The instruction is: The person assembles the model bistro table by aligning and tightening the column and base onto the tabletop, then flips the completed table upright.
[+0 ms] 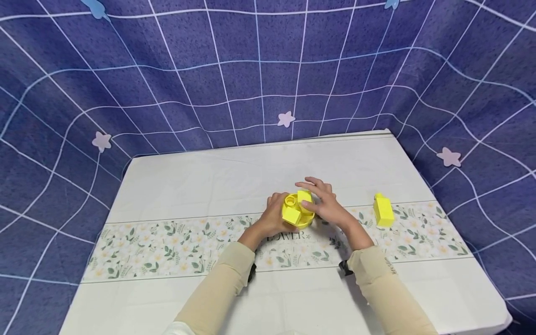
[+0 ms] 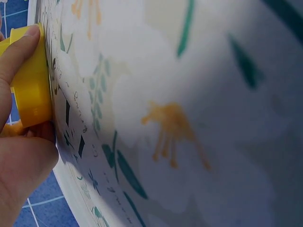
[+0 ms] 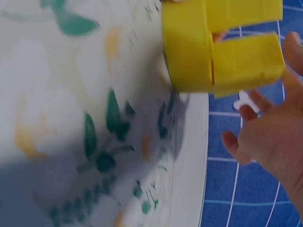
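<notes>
A round yellow tub [image 1: 309,222] stands on the table, and several yellow pieces rise from it. Among them are a boxy piece [image 1: 291,216] near the front and a round hollow-topped piece [image 1: 290,201] at the left. My left hand [image 1: 274,216] grips the tub's left side, its thumb along the wall in the left wrist view. Above the tub's right side is my right hand [image 1: 328,204], with fingers spread and thumb and forefinger on either side of another boxy yellow piece [image 1: 304,196]. In the right wrist view a gap shows between the thumb and that piece [image 3: 248,61].
A separate yellow bottle-shaped block [image 1: 383,211] with a small neck lies on the right part of the table. White cloth [image 1: 201,181] with a floral band covers the table. Blue grid-patterned curtains [image 1: 234,79] enclose the back and sides.
</notes>
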A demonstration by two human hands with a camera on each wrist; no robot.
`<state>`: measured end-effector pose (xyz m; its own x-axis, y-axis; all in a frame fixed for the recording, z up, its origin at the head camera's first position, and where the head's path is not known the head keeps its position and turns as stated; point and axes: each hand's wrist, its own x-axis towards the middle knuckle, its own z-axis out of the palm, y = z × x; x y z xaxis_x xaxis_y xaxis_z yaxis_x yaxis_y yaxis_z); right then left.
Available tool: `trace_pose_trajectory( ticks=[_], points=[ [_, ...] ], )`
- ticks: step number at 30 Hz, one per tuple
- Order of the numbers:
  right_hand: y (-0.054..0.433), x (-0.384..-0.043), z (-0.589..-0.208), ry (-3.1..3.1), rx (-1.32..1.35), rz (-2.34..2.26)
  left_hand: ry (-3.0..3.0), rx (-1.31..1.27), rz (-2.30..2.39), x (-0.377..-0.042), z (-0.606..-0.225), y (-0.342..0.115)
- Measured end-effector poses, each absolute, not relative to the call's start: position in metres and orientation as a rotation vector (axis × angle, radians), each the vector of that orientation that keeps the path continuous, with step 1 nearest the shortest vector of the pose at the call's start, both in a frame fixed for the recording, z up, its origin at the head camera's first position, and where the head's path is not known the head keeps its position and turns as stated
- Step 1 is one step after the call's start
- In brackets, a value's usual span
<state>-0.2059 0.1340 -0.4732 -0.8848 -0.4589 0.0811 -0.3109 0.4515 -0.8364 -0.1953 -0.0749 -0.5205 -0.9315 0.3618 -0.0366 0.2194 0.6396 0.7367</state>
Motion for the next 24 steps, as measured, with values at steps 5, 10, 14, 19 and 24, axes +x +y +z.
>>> trace_pose_trajectory(
  ticks=[5,10,14,19,24],
  points=[
    [0.145,-0.211,-0.471,2.406,-0.731,-1.445,2.666,0.488,1.198,-0.194,-0.521,-0.075],
    [0.142,-0.215,-0.474,2.494,-0.585,-1.470,2.672,0.492,1.192,-0.195,-0.521,-0.075],
    [0.134,-0.215,-0.479,2.615,-0.378,-1.466,2.669,0.477,1.188,-0.195,-0.522,-0.074],
    [0.138,-0.212,-0.478,2.639,-0.436,-1.424,2.660,0.482,1.214,-0.195,-0.522,-0.074],
    [0.152,-0.212,-0.472,2.527,-0.659,-1.409,2.645,0.520,1.252,-0.194,-0.520,-0.076]
  ],
)
